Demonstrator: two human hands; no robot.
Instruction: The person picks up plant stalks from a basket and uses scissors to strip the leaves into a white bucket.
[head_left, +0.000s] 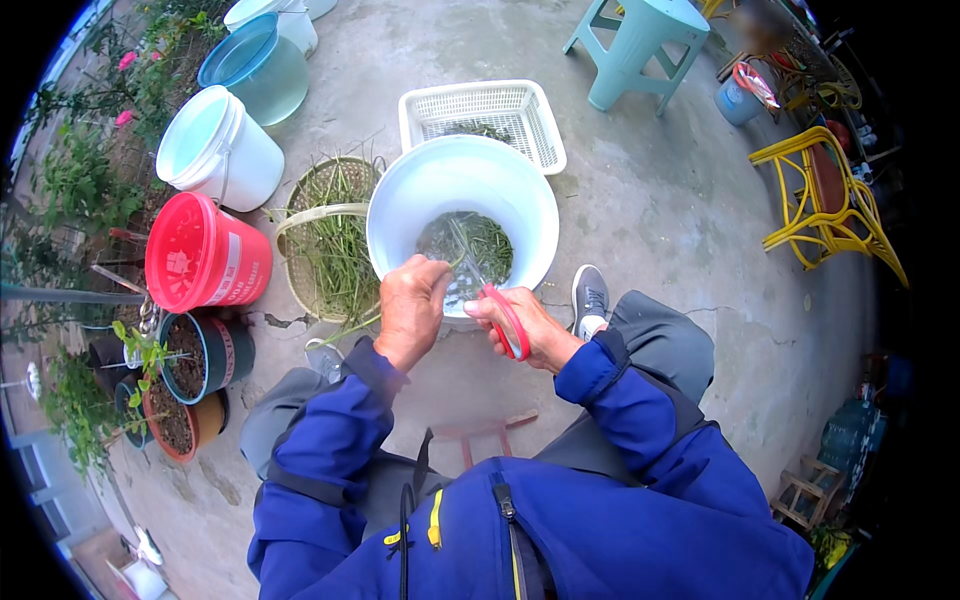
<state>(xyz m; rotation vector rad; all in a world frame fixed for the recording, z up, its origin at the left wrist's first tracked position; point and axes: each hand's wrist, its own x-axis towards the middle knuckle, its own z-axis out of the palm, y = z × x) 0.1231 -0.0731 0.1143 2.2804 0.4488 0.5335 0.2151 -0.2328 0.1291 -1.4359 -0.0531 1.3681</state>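
Observation:
My right hand grips a pair of scissors with red handles, its blades pointing over the white bucket in front of me. In my left hand are thin green stalks, whose long ends trail out toward the lower left. The scissor blades are close to the stalk tips above the bucket's mouth. Cut green pieces lie in the bottom of the bucket, with what looks like water. Left of it, a woven basket with a hoop handle holds many long green stalks.
Beyond the bucket is a white plastic basket with some greens in it. Along the left stand a red bucket, a white bucket, a blue-green tub and plant pots. A turquoise stool and a yellow-framed chair are at right.

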